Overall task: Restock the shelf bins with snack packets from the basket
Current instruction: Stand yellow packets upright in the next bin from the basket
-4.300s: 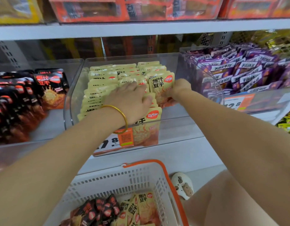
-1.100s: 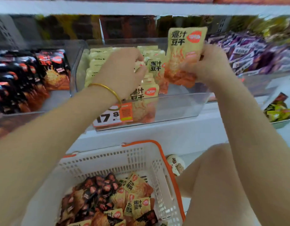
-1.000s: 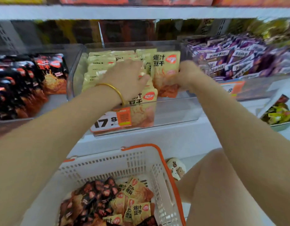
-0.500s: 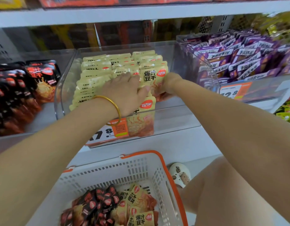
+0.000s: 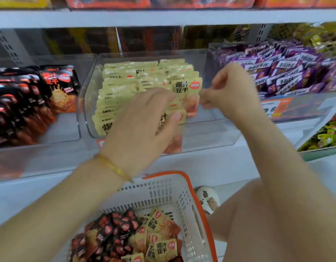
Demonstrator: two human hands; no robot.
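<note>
**A:** Head view, nearest first: where do the yellow packets (image 5: 159, 226) waiting to be shelved lie?

**B:** In the white basket (image 5: 184, 197), loose and mostly flat among dark packets (image 5: 114, 229). They lie directly below the left hand and down-left of the right hand.

**A:** Which hand is free?

**B:** The left hand (image 5: 144, 121) lies with its fingers loosely spread over the front rows (image 5: 116, 103) in the clear bin (image 5: 210, 129), thumb against the foremost packet. By my judgement it steadies them. Farther and to the right, the right hand (image 5: 229, 91) has curled fingers, thumb and fingertip closed together. It holds nothing visible, just beside the right edge of an upright packet (image 5: 188, 90).

**A:** And the coming reach?

**B:** Probably the right hand, down and leftward to the basket. A packet lifted from there needs turning upright, face forward, to join rows running front to back.
</note>
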